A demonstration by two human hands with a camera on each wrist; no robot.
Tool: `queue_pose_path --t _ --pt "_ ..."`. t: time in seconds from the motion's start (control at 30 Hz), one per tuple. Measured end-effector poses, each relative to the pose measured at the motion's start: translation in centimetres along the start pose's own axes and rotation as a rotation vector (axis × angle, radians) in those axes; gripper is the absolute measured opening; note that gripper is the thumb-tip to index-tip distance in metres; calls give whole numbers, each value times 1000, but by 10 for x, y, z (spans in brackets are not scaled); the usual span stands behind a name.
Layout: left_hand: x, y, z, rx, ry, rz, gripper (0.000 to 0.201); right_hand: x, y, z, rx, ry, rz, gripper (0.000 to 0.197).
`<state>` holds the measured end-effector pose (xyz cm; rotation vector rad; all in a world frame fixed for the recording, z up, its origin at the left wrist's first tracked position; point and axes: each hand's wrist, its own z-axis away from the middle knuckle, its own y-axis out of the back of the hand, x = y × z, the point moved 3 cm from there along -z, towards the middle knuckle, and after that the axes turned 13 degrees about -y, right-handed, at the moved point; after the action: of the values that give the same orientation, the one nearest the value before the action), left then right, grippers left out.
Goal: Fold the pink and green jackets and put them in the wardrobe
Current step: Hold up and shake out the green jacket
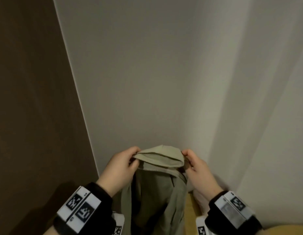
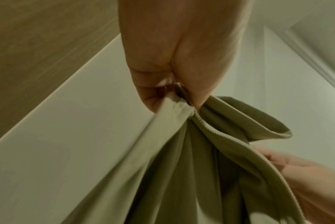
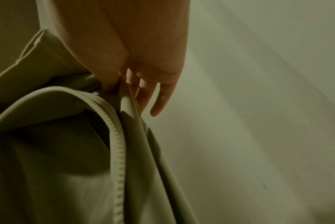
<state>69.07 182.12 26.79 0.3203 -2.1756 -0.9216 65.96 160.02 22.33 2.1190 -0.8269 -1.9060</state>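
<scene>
Pinching the collar end of the green jacket point(image 1: 157, 187), the left hand point(image 1: 120, 167) closes thumb and forefinger on the fabric at the top of the zip point(image 2: 199, 119), as the left wrist view shows; the grip is narrow and holds cloth. The right hand point(image 1: 198, 168) pinches the opposite side of the collar between thumb and fingers, with the remaining fingers point(image 3: 159, 98) extended loosely beside the fabric in the right wrist view. Between the two hands the hood point(image 1: 160, 156) is spread and raised, its opening facing the camera, and the zip teeth run across just below it. The body of the jacket hangs straight down from both grips, unfolded, in front of the person. Black sleeves point(image 1: 99, 192) cover both forearms, each bearing a white band printed with black square markers point(image 1: 79, 207). Behind the jacket stands a pale panel point(image 1: 147, 73), meeting a dark brown surface point(image 1: 28, 99) on the left and a second pale surface on the right. At the lower right, a yellowish wooden surface point(image 1: 191, 211) carries a piece of pale pink fabric point(image 1: 200, 203), partly hidden by the right wrist.
</scene>
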Motion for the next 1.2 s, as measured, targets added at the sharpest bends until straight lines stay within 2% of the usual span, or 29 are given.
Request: queue_pose_path --t 0.13,0.23,0.33,0.4,0.5,0.6,0.7,0.8,0.93,1.03,1.07,1.13,1.2 --pt "27 9 -1 70 -49 -130 19 -14 20 3 -3 71 -6 23" --pt "49 13 -2 72 -28 -212 17 -19 35 7 -1 111 -20 19" --pt "71 11 -1 81 10 -254 26 -22 51 11 1 122 -7 29" --pt "87 8 0 100 15 -242 28 -23 62 17 -5 126 -15 32" --pt "106 2 -1 160 20 -153 23 -25 74 27 -17 138 -52 18" --pt "124 -8 -5 203 7 -91 22 -31 83 43 -23 170 -151 16" --pt "144 -24 -13 223 -14 -83 24 -40 85 63 -83 252 -127 34" --pt "157 -37 -19 242 -6 -73 24 -45 84 74 -125 290 -23 40" --pt "168 -50 -14 184 -51 -8 23 -45 93 74 -95 298 -62 42" --pt "168 -51 1 127 -60 117 14 -49 102 73 -53 328 -18 41" --pt "165 -48 7 80 -50 125 21 -50 108 72 -10 326 -17 38" --pt "153 -40 21 -31 -24 42 36 -52 124 66 81 296 -28 28" --pt "139 -27 33 -54 20 -122 32 -52 143 62 152 275 -40 26"
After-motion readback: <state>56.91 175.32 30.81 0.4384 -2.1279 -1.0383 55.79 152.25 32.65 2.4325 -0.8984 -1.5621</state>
